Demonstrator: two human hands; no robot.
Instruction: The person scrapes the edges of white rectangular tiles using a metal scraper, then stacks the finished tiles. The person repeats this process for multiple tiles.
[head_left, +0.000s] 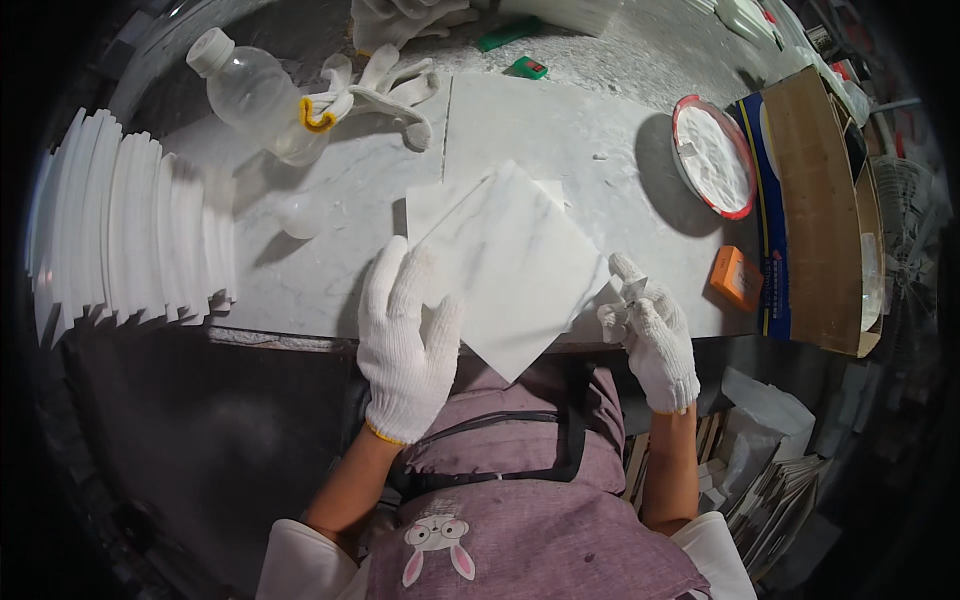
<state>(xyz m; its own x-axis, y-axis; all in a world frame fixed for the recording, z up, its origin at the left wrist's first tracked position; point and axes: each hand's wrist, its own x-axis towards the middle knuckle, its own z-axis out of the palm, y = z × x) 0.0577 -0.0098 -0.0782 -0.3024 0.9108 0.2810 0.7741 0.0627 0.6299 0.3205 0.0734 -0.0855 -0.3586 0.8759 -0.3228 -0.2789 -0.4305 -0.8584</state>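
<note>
A white marble-patterned square tile [525, 265] lies turned cornerwise in front of me, its near corner jutting past the table's front edge. Beneath it, parts of another flat white piece [428, 203] show at the far side. My left hand [408, 335], in a white knitted glove, rests at the tile's left edge with its fingers stretched out and apart. By the right corner of the tile is my right hand [658, 345], gloved too, with its fingers closed in a pinch. A small greyish bit shows at those fingertips, too small to name.
A row of white slabs [115, 225] stands at the left. Behind are a clear plastic bottle [245, 90], spare gloves [385, 95] and a small green object [527, 68]. To the right sit a red-rimmed bowl [749, 185] of white powder, an orange block [735, 278] and a cardboard box [815, 215].
</note>
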